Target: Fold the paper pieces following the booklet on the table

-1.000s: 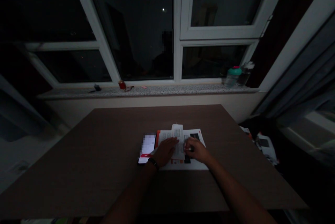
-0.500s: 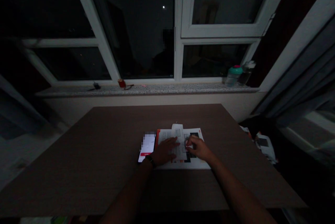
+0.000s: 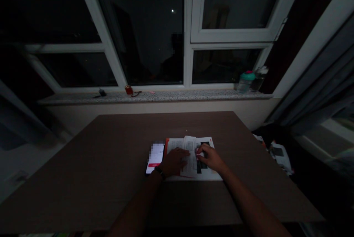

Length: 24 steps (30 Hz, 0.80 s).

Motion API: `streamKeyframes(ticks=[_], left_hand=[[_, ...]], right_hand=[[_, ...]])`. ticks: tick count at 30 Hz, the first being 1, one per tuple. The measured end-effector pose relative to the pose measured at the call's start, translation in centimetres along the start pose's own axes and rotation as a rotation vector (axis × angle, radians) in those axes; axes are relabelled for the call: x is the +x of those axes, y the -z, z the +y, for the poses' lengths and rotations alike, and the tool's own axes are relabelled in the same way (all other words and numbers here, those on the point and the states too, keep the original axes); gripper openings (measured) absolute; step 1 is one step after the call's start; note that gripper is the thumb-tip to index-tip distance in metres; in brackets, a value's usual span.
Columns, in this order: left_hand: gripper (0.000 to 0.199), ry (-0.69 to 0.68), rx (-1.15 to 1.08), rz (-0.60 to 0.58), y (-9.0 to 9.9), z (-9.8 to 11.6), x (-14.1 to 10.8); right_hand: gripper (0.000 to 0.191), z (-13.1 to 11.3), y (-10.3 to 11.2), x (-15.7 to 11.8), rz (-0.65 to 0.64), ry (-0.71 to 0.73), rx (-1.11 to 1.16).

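A printed booklet point(image 3: 207, 172) lies on the brown table, with a narrower loose sheet point(image 3: 190, 163) on top of it. My left hand point(image 3: 174, 160) rests on the booklet and the sheet's left side, its fingers spread. At the sheet's right edge my right hand point(image 3: 210, 157) is pinched on a small pinkish thing, too small and dark to name. Just left of the booklet is a phone point(image 3: 156, 155) with its screen lit, close to my left wrist.
The brown table point(image 3: 110, 155) reaches toward a window. On the stone sill point(image 3: 171, 96) stand a small red jar point(image 3: 128, 89), a teal-lidded bottle point(image 3: 246, 82) and a clear bottle point(image 3: 259, 78). Papers point(image 3: 280, 155) lie beyond the table's right edge.
The loose sheet has shifted down toward me and now tilts slightly. Both hands stay in nearly the same places, my left hand's fingers still spread and my right still pinched.
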<state>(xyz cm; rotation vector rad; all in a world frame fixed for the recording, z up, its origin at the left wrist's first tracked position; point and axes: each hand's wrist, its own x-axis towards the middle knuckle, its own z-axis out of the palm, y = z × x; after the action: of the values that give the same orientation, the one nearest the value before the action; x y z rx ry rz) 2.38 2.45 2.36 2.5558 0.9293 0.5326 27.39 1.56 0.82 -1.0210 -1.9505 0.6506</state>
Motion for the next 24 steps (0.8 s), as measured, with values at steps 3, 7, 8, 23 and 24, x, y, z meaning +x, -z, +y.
streamKeyframes(ticks=[3,7,8,23,24], left_hand=[[0.03,0.009,-0.034,0.002,0.2,0.3,0.1],[0.033,0.023,-0.065,0.061,0.1,0.3,0.1],[0.035,0.046,-0.064,0.093,-0.1,0.2,0.2],[0.044,0.311,-0.149,0.329,-1.1,-0.8,0.3],[0.044,0.308,-0.156,0.335,-1.1,-0.8,0.4]], right_hand=[[0.008,-0.1,0.0,0.1,-0.014,0.01,0.006],[0.009,0.1,-0.1,0.1,-0.038,0.019,0.0],[0.01,0.1,-0.2,0.1,-0.043,0.018,-0.005],[0.016,-1.3,-1.1,0.3,-0.128,0.064,-0.049],[0.016,-1.4,-1.1,0.4,-0.13,0.067,-0.05]])
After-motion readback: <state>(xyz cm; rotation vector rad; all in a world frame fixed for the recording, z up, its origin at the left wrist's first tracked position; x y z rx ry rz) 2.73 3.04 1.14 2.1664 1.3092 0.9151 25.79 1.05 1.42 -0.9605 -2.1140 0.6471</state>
